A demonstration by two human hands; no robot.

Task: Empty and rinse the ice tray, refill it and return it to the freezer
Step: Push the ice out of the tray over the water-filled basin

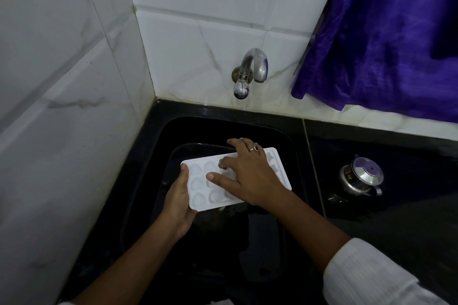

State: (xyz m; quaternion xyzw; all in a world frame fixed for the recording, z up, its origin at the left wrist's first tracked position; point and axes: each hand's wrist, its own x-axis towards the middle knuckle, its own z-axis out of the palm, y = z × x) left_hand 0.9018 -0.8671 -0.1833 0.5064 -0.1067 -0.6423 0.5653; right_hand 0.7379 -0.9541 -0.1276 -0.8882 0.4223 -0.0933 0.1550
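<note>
While the left hand [177, 202] grips one end of the white ice tray [197, 184] above the black sink [223, 129], the right hand [247, 176] lies spread across its heart-shaped cups, fingers [220, 177] pressing. With the tap [250, 69] dry, this looks like emptying or rinsing. Refilling and the freezer remain.

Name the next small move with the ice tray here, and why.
Probably tip the ice tray over the sink to empty it. It is held cavities-up above the basin. The left hand grips its short end, the right hand rests spread on top, and the tap shows no stream, so rinsing likely comes after.
</note>
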